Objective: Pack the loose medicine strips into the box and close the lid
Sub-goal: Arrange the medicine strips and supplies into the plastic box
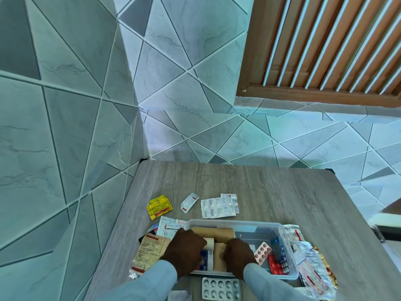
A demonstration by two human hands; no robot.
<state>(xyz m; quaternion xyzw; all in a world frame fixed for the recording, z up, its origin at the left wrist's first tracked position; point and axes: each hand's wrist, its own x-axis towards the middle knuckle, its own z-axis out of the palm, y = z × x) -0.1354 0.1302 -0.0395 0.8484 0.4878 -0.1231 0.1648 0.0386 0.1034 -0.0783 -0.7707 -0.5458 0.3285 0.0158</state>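
Now both hands are down in the clear box [280,230]: left hand [185,249] curled over a white roll [209,243], right hand [238,253] closed on a tan bandage [219,257], making room. Strips [218,207] lie loose beyond; next, gather them.

The clear plastic box [282,230] sits open on the desk [282,192], no lid on it. Inside lie tan rolls [213,231] at its left, and at its right a pink blister strip [263,253] propped at a tilt, a red strip [275,265] and a dark blue one [278,248]. Loose strips lie around it: a yellow sachet [159,207], a small white strip [189,202] and overlapping silver strips [218,207] beyond the far wall, a beige packet [148,250] and white strips [170,225] at the left, a silver blister strip [220,287] along the near wall, and a crumpled foil heap [310,259] at the right.
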